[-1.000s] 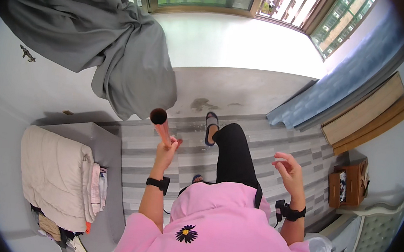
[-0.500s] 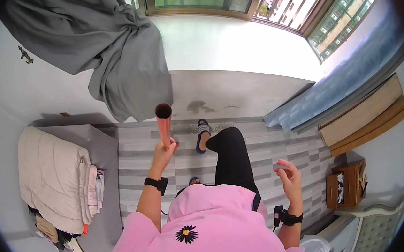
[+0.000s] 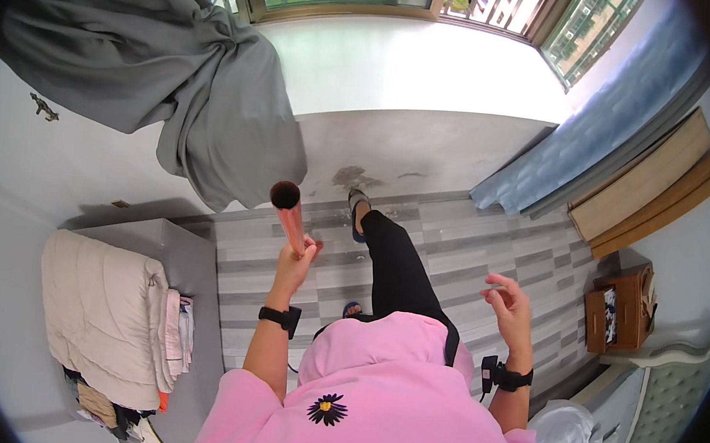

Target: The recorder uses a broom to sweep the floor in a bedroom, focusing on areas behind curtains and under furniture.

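My left hand (image 3: 291,268) is closed around the lower end of a pinkish, copper-toned tube (image 3: 291,226). Its far end is a dark round opening, pointing toward the wall under the window. The tube is raised above the floor, and the bottom tip of the grey curtain (image 3: 230,141) hangs just beyond it to the left. On the other side of my body, my right hand (image 3: 510,312) is held up in the air with its fingers loosely bent and apart; it grips nothing.
Ahead is a wide white windowsill (image 3: 413,65). A blue curtain (image 3: 539,171) hangs at the right. A folded quilt (image 3: 103,308) lies on a grey bed or platform (image 3: 194,291) to my left. At the right stand a wooden cabinet (image 3: 627,320) and a tufted headboard (image 3: 665,414).
My view has shifted a little and my forward foot is now closer to the wall. Both hands keep nearly the same pose, with the tube still in the left.
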Tool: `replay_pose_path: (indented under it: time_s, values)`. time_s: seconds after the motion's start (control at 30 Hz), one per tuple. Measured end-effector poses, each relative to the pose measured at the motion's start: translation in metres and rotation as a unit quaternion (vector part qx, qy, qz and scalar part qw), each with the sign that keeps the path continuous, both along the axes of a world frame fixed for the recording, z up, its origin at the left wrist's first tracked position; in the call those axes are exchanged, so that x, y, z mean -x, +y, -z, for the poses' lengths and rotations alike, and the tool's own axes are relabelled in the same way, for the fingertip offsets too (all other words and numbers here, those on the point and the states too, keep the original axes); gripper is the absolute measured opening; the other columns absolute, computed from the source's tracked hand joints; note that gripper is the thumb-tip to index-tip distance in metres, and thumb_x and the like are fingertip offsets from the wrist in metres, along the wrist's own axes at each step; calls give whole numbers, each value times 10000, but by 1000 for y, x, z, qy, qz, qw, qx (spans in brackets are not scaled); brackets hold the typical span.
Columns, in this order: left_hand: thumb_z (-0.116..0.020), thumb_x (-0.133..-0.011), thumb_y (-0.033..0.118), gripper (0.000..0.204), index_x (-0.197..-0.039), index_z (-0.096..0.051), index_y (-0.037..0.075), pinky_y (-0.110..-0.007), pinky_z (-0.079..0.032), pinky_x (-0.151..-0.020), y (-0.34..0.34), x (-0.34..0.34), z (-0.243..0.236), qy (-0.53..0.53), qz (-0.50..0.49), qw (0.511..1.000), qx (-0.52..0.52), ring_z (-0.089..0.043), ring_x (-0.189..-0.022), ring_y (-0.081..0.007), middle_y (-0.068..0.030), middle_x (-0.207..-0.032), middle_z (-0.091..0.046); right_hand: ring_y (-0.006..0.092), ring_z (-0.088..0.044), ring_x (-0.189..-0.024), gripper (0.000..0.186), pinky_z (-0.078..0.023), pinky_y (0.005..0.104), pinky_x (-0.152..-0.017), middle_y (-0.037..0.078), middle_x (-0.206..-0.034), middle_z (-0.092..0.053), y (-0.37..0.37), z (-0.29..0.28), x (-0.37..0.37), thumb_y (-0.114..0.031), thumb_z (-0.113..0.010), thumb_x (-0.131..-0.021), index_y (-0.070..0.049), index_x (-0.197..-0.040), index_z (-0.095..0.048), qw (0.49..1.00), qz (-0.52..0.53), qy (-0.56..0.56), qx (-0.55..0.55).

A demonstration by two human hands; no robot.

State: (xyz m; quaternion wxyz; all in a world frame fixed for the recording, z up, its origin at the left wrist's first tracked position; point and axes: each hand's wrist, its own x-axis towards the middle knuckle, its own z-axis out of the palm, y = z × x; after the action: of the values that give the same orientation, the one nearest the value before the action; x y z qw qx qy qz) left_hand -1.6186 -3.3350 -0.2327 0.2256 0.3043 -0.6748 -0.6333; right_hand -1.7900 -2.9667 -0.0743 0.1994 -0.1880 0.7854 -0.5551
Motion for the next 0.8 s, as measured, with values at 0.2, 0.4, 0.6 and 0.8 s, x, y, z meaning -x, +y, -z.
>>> replay_pose_path:
  time_s: [0.2, 0.4, 0.6, 0.8]
  values:
    - [-583, -839, 112, 79, -887, -566, 52, -237, -413, -556, -8, -12, 9, 5, -24, 1000, -3, -506, -624, -80, -17, -683, -543, 129, -629, -872, 277, -479, 236, -744, 55, -1050, -610, -5, 8, 4, 17, -526, -863, -29, -1132, -573, 1000, 0, 2, 13]
    - [-598, -842, 81, 74, -884, -548, 45, -217, -386, -649, -14, -16, 5, -7, -24, 998, -55, -470, -714, -61, 27, -752, -504, 128, -634, -855, 262, -481, 233, -738, 56, -1032, -622, -11, 7, 8, 14, -531, -863, -23, -1118, -578, 999, -21, 31, -5]
    - [-591, -831, 95, 86, -879, -557, 33, -243, -408, -614, -15, -16, 5, -30, -13, 999, 4, -507, -685, -96, -9, -746, -539, 134, -631, -874, 257, -476, 243, -755, 52, -1056, -618, -12, -7, 1, -24, -518, -878, -18, -1127, -581, 1000, -12, 12, -13]
    - [-590, -822, 114, 90, -844, -577, 28, -252, -396, -550, -13, -10, 13, 17, -25, 999, 36, -499, -625, -94, -3, -696, -542, 139, -630, -879, 265, -478, 241, -755, 55, -1069, -610, -4, 0, 7, -17, -517, -878, -22, -1136, -576, 1000, 9, 11, -2]
